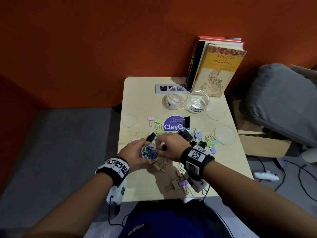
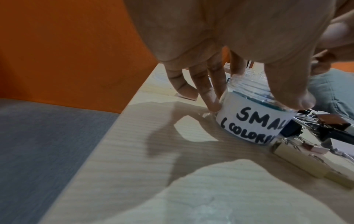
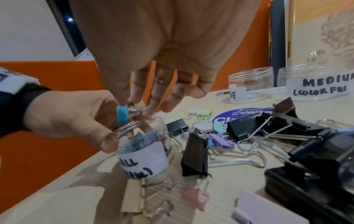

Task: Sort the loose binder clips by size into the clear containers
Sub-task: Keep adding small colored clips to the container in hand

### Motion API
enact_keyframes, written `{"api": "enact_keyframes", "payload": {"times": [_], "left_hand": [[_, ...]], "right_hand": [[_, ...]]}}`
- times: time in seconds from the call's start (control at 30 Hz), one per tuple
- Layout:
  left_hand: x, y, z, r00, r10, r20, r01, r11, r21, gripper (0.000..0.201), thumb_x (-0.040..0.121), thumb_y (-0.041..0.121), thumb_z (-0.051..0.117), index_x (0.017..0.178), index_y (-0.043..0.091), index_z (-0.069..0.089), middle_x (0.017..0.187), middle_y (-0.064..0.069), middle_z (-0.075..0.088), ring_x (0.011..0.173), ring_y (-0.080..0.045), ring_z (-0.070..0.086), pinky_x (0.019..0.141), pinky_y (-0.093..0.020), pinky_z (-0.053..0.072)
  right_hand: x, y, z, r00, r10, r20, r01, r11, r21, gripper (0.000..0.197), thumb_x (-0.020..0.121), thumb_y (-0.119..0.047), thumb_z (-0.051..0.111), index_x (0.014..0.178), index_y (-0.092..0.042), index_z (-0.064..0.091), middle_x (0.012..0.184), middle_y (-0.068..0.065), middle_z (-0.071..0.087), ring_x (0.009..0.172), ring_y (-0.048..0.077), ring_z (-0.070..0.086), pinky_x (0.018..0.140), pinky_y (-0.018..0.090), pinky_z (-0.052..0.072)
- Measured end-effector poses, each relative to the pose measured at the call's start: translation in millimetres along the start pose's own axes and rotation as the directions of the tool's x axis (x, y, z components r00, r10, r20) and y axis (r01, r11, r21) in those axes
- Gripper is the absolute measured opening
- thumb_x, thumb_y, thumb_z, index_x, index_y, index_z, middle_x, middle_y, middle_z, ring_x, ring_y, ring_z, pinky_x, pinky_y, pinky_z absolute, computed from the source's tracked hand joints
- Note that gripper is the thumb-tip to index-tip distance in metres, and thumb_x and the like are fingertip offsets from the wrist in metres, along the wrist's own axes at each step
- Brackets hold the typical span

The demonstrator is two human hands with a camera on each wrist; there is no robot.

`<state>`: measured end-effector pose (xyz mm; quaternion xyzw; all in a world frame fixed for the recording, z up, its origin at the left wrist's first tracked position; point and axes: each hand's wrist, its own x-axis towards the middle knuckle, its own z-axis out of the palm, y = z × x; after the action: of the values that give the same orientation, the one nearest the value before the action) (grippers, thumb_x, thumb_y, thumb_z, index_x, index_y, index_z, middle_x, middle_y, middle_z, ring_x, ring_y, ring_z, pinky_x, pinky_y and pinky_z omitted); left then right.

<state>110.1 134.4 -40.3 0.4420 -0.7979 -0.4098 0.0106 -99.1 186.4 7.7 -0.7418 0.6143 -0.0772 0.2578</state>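
A small clear jar (image 3: 142,145) labelled "SMALL (COLORFUL)" (image 2: 254,122) stands near the table's front left, holding several small coloured clips (image 1: 149,152). My left hand (image 1: 137,155) grips the jar with thumb and fingers round its wall. Just above the jar's mouth my right hand (image 1: 169,146) pinches a small blue binder clip (image 3: 122,114) between thumb and fingertips. Larger black clips (image 3: 195,154) and pastel clips (image 1: 155,121) lie loose across the table's middle and front.
Two empty clear jars stand at the back: one labelled "MEDIUM (COLORFUL)" (image 1: 199,102), one (image 1: 175,98) with a label ending "GE". Three clear lids (image 1: 224,134) lie on the table. Books (image 1: 217,66) stand at the back right. A round purple sticker (image 1: 173,123) sits mid-table.
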Motion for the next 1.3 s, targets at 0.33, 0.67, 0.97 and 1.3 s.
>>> {"api": "enact_keyframes", "payload": {"times": [0.33,0.67,0.97,1.3], "left_hand": [[0.3,-5.2,3.5,1.0,-0.012,0.002,0.012,0.999,-0.036,0.064,0.062,0.057,0.082,0.114,0.037,0.051,0.115,0.014,0.06,0.096,-0.006,0.063,0.08,-0.034,0.057],[1.1,-4.0,2.0,1.0,-0.019,0.011,0.019,1.0,0.007,0.062,0.061,0.059,0.081,0.111,0.041,0.049,0.119,0.016,0.06,0.099,-0.007,0.062,0.082,-0.034,0.057],[-0.8,-1.9,1.6,1.0,-0.027,0.007,0.027,0.999,-0.017,0.062,0.063,0.054,0.083,0.113,0.04,0.05,0.115,0.017,0.059,0.097,-0.004,0.062,0.075,-0.027,0.058],[-0.2,-0.1,2.3,0.999,-0.034,0.012,0.035,0.999,-0.037,0.058,0.064,0.048,0.087,0.107,0.044,0.048,0.12,0.016,0.059,0.096,-0.003,0.062,0.069,-0.023,0.059]], "right_hand": [[-14.1,34.1,3.8,0.997,0.073,0.007,-0.073,0.997,-0.022,0.015,0.092,-0.019,0.055,0.09,-0.015,0.07,0.092,0.006,0.066,0.085,0.026,0.061,0.071,0.036,0.05],[-40.0,43.6,21.7,0.989,-0.015,0.149,0.051,0.969,-0.242,0.025,0.092,-0.023,0.056,0.11,-0.032,0.071,0.096,-0.001,0.068,0.09,0.023,0.063,0.072,0.032,0.05],[-26.9,38.9,37.3,0.964,-0.014,0.266,0.118,0.919,-0.377,0.035,0.087,-0.03,0.068,0.12,-0.037,0.062,0.11,-0.005,0.062,0.103,0.023,0.058,0.083,0.039,0.046],[-35.2,33.8,29.3,0.979,-0.119,0.164,0.16,0.952,-0.263,0.019,0.092,-0.021,0.054,0.107,-0.017,0.065,0.107,0.003,0.064,0.096,0.025,0.058,0.078,0.036,0.048]]}}
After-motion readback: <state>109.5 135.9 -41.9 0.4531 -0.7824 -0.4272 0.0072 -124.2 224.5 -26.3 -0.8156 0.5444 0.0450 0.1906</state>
